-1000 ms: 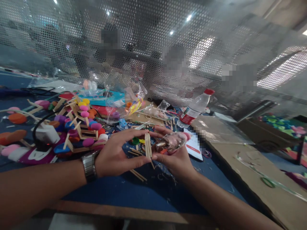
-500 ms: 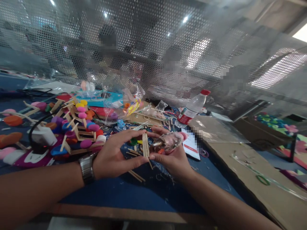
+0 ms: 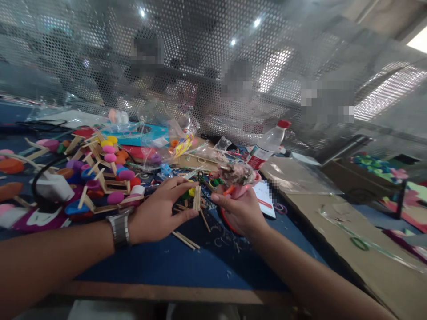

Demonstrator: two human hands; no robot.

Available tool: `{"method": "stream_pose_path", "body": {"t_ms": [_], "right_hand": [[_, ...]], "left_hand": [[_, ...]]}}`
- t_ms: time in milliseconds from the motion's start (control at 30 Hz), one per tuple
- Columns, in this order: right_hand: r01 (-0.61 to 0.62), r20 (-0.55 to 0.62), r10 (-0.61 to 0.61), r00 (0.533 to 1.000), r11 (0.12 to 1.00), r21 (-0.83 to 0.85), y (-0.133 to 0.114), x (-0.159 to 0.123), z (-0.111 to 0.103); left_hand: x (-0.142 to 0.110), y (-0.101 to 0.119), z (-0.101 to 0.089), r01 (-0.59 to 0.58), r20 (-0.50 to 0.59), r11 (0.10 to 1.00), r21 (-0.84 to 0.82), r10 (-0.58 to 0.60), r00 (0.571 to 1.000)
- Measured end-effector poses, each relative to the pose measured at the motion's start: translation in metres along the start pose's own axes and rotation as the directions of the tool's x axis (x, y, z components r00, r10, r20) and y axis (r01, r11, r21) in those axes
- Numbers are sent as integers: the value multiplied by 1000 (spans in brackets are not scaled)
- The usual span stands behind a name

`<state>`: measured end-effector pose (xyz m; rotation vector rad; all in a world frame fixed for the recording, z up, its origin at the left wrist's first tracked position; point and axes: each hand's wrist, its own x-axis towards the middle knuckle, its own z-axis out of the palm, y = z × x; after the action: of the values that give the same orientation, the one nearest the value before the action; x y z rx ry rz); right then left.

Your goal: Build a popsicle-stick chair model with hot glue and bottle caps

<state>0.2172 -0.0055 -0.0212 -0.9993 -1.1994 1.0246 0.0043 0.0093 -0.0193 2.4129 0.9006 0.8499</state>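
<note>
Left hand (image 3: 156, 212) pinches the wooden sticks (image 3: 196, 198) while right hand (image 3: 243, 212) grips the pink glue gun (image 3: 238, 174) beside them; I judge this gluing, next needing steady alignment.

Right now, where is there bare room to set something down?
Best is the blue tabletop strip between the loose sticks and the brown table edge. The cardboard has a patch between the plastic sheet and green ring. Left of and beyond the left hand, colourful pieces crowd the table.

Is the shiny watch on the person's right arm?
No, the silver watch is strapped on just behind the left hand, the one holding thin wooden sticks.
</note>
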Motion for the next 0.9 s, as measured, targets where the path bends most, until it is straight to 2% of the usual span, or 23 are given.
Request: {"method": "stream_pose_path", "body": {"t_ms": [67, 167, 333, 467, 733, 833, 900], "right_hand": [[-20, -35, 19, 999, 1000, -17, 0, 2, -1], [-55, -92, 54, 994, 998, -14, 2, 5, -2], [-37, -136, 42, 990, 999, 40, 6, 10, -5], [-3, -141, 9, 990, 999, 39, 7, 11, -6], [-4, -120, 6, 993, 1000, 22, 14, 12, -6], [-22, -100, 20, 995, 1000, -16, 14, 11, -7], [-52, -42, 50, 998, 997, -52, 12, 8, -6]], "left_hand": [[0, -1, 0, 9, 43, 999, 47, -11, 999], [1, 0, 0, 20, 42, 990, 137, -26, 999], [2, 1, -1, 62, 61, 940, 334, -87, 994], [2, 3, -1, 94, 68, 902, 421, -134, 989], [1, 3, 1, 121, 74, 904, 410, -165, 984], [1, 4, -1, 92, 48, 944, 317, -113, 992], [2, 6, -3, 41, 23, 970, 241, -48, 999]]}}
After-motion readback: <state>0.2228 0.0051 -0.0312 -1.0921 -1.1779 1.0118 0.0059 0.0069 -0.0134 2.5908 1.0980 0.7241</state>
